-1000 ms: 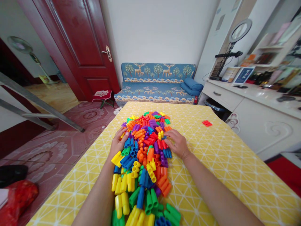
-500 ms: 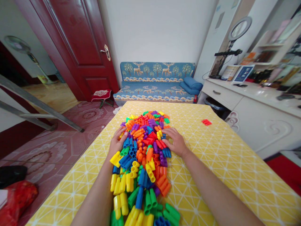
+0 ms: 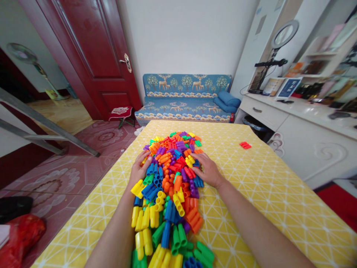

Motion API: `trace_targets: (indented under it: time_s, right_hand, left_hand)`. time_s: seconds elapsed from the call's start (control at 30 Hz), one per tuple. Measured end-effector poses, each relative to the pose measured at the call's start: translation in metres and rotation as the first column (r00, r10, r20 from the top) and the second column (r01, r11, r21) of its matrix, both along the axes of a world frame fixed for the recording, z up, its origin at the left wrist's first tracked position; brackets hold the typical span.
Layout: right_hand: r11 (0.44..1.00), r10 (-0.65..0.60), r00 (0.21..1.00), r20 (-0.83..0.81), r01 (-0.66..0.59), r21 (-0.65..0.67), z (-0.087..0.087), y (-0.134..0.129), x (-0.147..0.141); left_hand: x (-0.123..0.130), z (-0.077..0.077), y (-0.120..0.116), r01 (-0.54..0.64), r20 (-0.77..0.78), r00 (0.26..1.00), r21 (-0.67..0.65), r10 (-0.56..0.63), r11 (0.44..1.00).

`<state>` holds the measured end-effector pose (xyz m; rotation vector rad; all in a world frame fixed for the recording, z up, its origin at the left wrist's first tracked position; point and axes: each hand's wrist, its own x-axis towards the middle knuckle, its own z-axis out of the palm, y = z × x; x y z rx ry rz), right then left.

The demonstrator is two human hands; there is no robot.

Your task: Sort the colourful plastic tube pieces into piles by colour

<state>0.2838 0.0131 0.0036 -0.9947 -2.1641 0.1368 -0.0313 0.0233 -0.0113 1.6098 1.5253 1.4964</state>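
A long heap of plastic building blocks (image 3: pixel 164 191), shaped like joined tubes in several colours, runs down the tablecloth. My left hand (image 3: pixel 140 167) rests against the heap's left side, fingers stretched forward and thumb apart, beside blue blocks (image 3: pixel 152 169). On the opposite side my right hand (image 3: pixel 208 170) lies open, its fingertips touching the heap near a yellow block (image 3: pixel 190 161) and a red block (image 3: pixel 189 172). Blue blocks (image 3: pixel 198 181) lie just under its thumb. Neither hand grips a block. Some fingertips are partly hidden among the pieces.
A lone red block (image 3: pixel 245 145) lies apart on the yellow patterned tablecloth (image 3: pixel 251 193), to the right. Beyond the table's far edge stands a blue sofa (image 3: pixel 184 104). A white dresser (image 3: pixel 315 126) is on the right, a metal ladder (image 3: pixel 55 128) on the left.
Very little differs. My right hand and the yellow block by its fingertips have shifted very slightly; my left hand stays in place.
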Motion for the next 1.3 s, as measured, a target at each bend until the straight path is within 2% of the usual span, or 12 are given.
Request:
trace_targets:
  time_s: [0.17,0.27,0.4,0.53,0.63,0.87,1.07,1.3]
  right_hand:
    - [0.998,-0.063,0.998,-0.006,0.063,-0.006,0.002,-0.005,-0.001]
    - [0.993,-0.101,0.995,-0.004,0.100,-0.057,0.002,-0.010,0.000]
    - [0.993,-0.026,1.000,-0.008,0.025,-0.115,0.001,-0.013,0.002]
    - [0.991,0.081,0.997,0.001,-0.080,-0.107,0.003,-0.015,-0.001]
    - [0.989,0.098,0.995,0.029,-0.094,-0.115,0.005,-0.019,-0.006]
    - [0.995,0.042,0.999,-0.026,-0.044,-0.089,0.006,-0.026,-0.015]
    - [0.996,0.092,0.994,-0.058,-0.091,0.024,0.005,-0.026,-0.016]
    - [0.997,0.078,0.984,-0.161,-0.074,0.031,0.002,-0.024,-0.022]
  left_hand:
    - [0.000,-0.001,0.000,-0.005,0.005,1.000,-0.012,0.005,1.000]
    - [-0.001,-0.002,0.001,-0.006,-0.002,1.000,-0.008,0.006,1.000]
    - [-0.002,-0.004,0.002,0.000,-0.008,1.000,0.003,0.000,1.000]
    - [-0.002,-0.003,0.001,-0.004,0.000,1.000,-0.001,0.004,1.000]
    - [-0.001,-0.002,0.001,-0.006,0.009,1.000,-0.004,0.006,1.000]
    - [0.000,-0.002,0.000,-0.009,0.008,1.000,0.000,0.009,1.000]
    - [-0.001,-0.003,0.001,-0.012,0.014,1.000,0.000,0.012,1.000]
    - [-0.001,-0.003,0.002,-0.009,0.003,1.000,-0.004,0.009,1.000]
